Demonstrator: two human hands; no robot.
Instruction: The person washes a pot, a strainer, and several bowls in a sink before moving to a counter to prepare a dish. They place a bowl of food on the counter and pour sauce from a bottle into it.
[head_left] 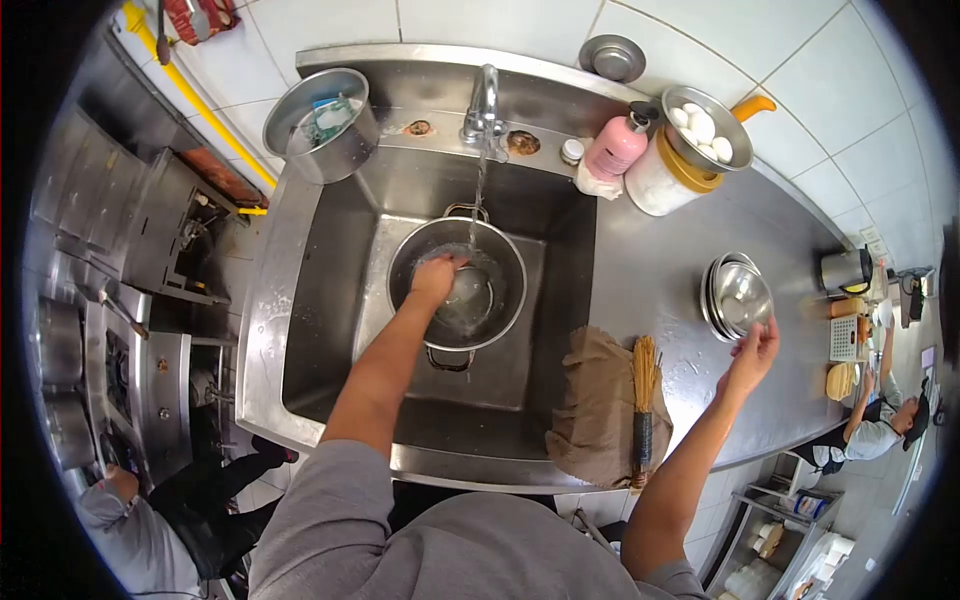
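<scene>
In the sink (400, 400) stands a steel pot (403, 320) with loop handles, and water from the tap (486, 100) runs into it. My left hand (437, 277) reaches inside the pot, its fingers bent closed at the rim of a round metal bowl (470, 302) lying there; the water partly blurs that grip. On the counter to the right, several small metal bowls (742, 296) are nested together. My right hand (757, 350) pinches the near rim of the top bowl between thumb and fingers.
A brown cloth (590, 410) and a bristle whisk (643, 410) lie by the sink's right edge. Behind are a pink pump bottle (615, 150), a tub (655, 185) and a pan of eggs (740, 140). A deep metal container (340, 150) stands left. Other people work at both sides.
</scene>
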